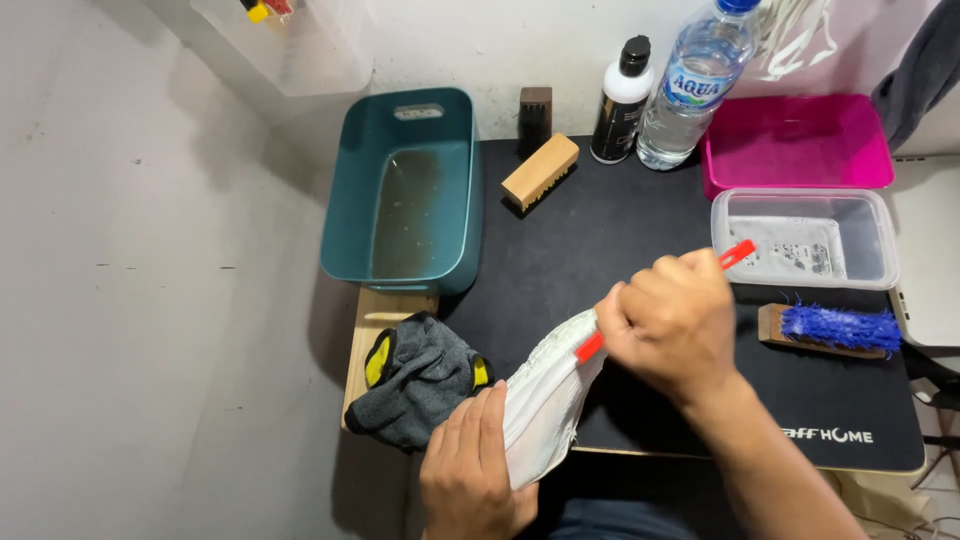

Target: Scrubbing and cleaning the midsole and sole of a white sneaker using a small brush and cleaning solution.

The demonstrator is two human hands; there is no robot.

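My left hand (470, 465) grips a white shoe (545, 400) from below at the front edge of the black mat (600, 240). The shoe is tilted, its sole side turned up toward me. My right hand (670, 325) is closed around a thin red-handled brush (738, 253). The red handle sticks out above my fist toward the upper right, and its other end meets the shoe near its upper edge.
A teal tub (350, 200) of murky water stands at the left. A grey and yellow cloth (415, 380) lies beside the shoe. Behind are a wooden brush (540, 172), a black-and-white bottle (622, 100), a water bottle (695, 90), a pink tray (800, 140), a clear container (800, 240) and a blue-bristled brush (835, 328).
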